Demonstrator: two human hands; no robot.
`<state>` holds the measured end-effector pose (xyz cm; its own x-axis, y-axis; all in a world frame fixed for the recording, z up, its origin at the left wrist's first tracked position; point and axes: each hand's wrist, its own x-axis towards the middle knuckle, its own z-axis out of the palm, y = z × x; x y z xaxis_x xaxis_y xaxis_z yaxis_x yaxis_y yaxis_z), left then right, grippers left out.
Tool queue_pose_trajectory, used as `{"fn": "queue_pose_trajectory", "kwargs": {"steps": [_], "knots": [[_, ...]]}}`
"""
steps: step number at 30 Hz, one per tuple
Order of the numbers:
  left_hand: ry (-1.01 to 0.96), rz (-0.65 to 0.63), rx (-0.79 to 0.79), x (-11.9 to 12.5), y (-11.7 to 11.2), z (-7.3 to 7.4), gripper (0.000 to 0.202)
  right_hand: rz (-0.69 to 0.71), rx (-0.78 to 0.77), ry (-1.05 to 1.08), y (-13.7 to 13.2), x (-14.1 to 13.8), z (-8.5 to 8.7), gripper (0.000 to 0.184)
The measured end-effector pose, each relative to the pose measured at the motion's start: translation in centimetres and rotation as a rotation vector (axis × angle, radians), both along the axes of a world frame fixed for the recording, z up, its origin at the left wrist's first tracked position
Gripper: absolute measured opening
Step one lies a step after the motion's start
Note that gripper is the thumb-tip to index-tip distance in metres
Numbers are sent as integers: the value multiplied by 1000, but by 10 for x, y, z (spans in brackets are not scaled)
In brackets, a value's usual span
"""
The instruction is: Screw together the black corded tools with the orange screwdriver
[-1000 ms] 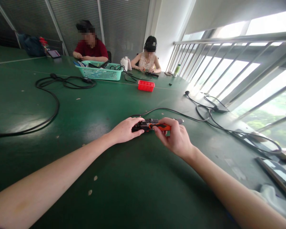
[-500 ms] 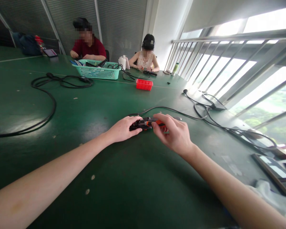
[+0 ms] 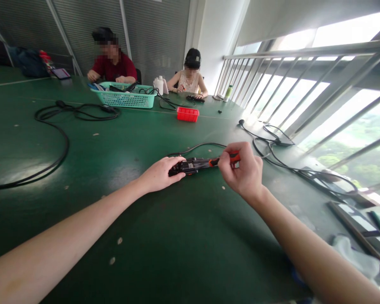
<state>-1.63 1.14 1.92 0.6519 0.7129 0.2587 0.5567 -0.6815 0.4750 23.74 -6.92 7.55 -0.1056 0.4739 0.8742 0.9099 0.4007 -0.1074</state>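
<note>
Head view, one moment. I am seeing the left hand [image 3: 160,174] lying on the near end of a black device [image 3: 187,166], fingers curled down over it and pinning it to the green counter [image 3: 164,236]. The device is sitting flat just past the centre of view, long axis running 9 to 3 o'clock. The right hand [image 3: 244,173] is closing in a narrow pinch on the grip of an orange-handled tool [image 3: 225,159], at 3 o'clock from the device. The tool is lying almost level, its dark front end meeting the device's right end; I cannot tell whether the tip is seated. A thin black cable [image 3: 198,146] is arcing away from the device toward 12 o'clock.

Further out at 12 o'clock, a red bin [image 3: 187,114] is standing alone on the counter. At 11 o'clock a teal basket [image 3: 123,98] is holding loose parts. Two people are sitting behind these at the far edge, their hands busy with their own work.
</note>
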Motion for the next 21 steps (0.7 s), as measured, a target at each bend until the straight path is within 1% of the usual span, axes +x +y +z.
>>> {"fn": "queue_pose_trajectory", "kwargs": {"steps": [6, 12, 13, 15, 17, 19, 21], "knots": [[-8, -10, 0, -1, 0, 0, 52, -34, -5, -58, 5, 7, -3, 8], [-26, -15, 7, 0, 0, 0, 51, -24, -52, -201, 10, 6, -5, 9], [-27, -17, 7, 0, 0, 0, 51, -15, -61, -199, 10, 6, -5, 10], [-27, -16, 8, 0, 0, 0, 52, 18, -77, -156, 10, 4, -5, 20], [-25, -12, 9, 0, 0, 0, 51, 85, -113, -117, 9, 2, -6, 30], [-19, -5, 6, 0, 1, -1, 52, 137, -155, -123, 10, 1, -8, 33], [-16, -1, 3, -1, 1, -1, 52, 126, -172, -137, 11, 1, -11, 34]]}}
